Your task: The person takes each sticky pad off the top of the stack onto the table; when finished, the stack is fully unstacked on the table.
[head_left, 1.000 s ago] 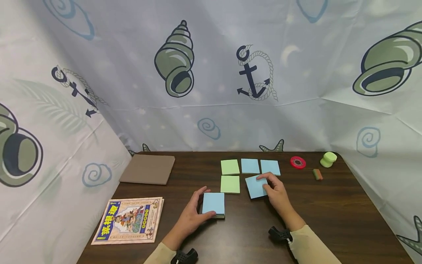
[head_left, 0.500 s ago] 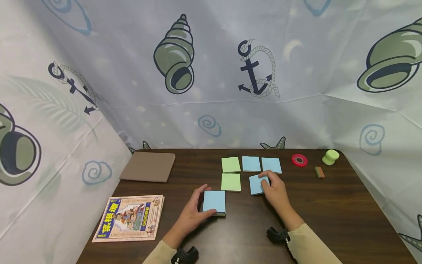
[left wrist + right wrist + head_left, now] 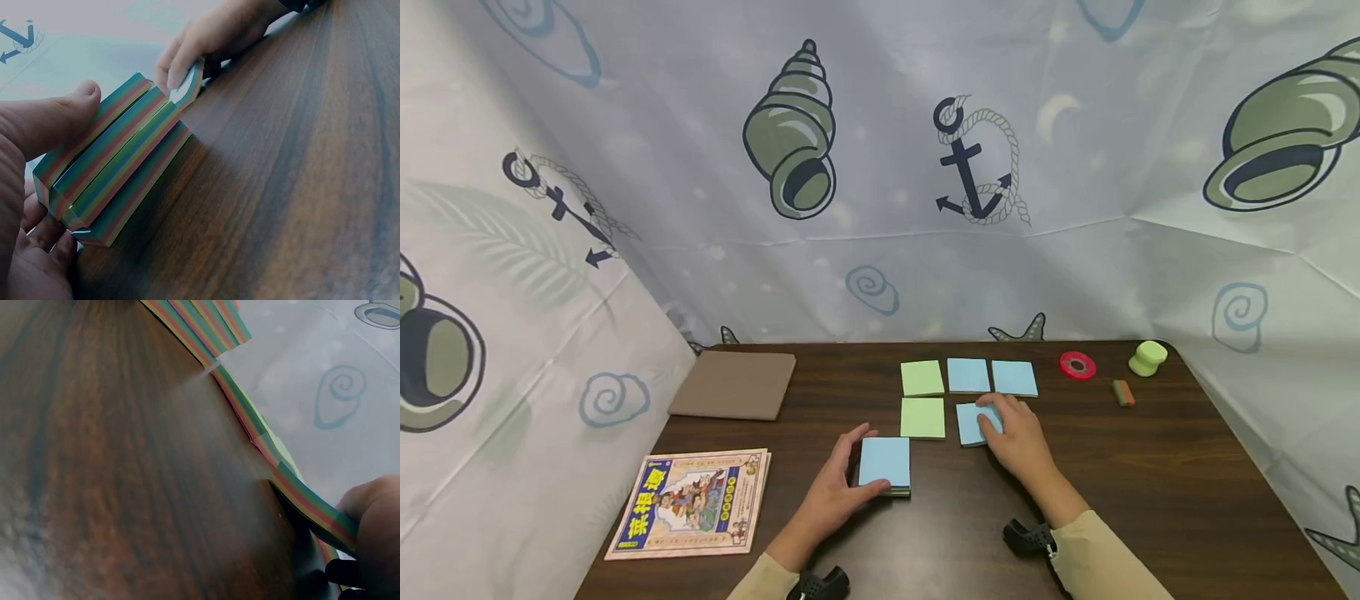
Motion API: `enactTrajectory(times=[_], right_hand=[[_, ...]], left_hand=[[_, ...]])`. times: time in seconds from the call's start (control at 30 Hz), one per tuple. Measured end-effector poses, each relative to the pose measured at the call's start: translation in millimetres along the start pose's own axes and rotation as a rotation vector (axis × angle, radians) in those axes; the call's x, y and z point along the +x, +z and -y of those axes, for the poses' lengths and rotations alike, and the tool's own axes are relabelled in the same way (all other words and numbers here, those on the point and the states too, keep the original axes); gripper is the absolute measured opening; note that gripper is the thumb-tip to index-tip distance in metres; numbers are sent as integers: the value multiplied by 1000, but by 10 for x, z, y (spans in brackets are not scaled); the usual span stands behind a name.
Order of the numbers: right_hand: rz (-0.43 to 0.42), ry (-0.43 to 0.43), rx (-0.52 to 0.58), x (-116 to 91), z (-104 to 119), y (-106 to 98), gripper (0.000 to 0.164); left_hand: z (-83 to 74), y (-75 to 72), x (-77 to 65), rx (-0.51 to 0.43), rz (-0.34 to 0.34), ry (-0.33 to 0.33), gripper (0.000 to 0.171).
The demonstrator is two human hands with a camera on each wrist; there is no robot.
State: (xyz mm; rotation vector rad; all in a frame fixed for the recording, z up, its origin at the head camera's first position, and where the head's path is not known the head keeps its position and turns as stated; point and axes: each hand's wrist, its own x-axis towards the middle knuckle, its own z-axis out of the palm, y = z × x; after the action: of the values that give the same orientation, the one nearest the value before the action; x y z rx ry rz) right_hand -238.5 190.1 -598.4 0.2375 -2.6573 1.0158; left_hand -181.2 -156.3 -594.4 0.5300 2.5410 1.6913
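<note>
My left hand (image 3: 831, 500) holds a stack of sticky note pads (image 3: 884, 461), blue on top, its thumb along the near side and its fingers at the left and back. In the left wrist view the stack's pads (image 3: 115, 150) show striped edges and lie slightly askew. My right hand (image 3: 1018, 442) pinches a single blue sticky note pad (image 3: 968, 427), covering its right part. In the right wrist view this pad (image 3: 312, 503) sits close over the table with a dark shadow below. Two green pads (image 3: 922, 418) lie to its left, and two blue pads (image 3: 967, 375) behind it.
A brown board (image 3: 733, 385) lies at the back left, with a colourful booklet (image 3: 688, 504) in front of it. At the back right are a red ring (image 3: 1077, 366), a light green spool-shaped object (image 3: 1147, 358) and a small striped block (image 3: 1123, 393). A patterned cloth hangs behind the table.
My right hand has turned the blue pad from a slant to nearly square with the others, then shifted it left toward the green pad. My left hand stays on the stack.
</note>
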Motion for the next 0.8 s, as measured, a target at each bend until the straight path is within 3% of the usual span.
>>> enactTrajectory(times=[0.23, 0.6, 0.8], right_hand=[[17, -69, -108, -7, 25, 14, 31], [95, -51, -258, -56, 104, 29, 50], [72, -75, -295, -56, 136, 27, 56]], left_hand=[[-10, 2, 4, -29, 1, -16, 100], [16, 10, -10, -4, -3, 20, 96], [11, 2, -7, -25, 6, -14, 99]])
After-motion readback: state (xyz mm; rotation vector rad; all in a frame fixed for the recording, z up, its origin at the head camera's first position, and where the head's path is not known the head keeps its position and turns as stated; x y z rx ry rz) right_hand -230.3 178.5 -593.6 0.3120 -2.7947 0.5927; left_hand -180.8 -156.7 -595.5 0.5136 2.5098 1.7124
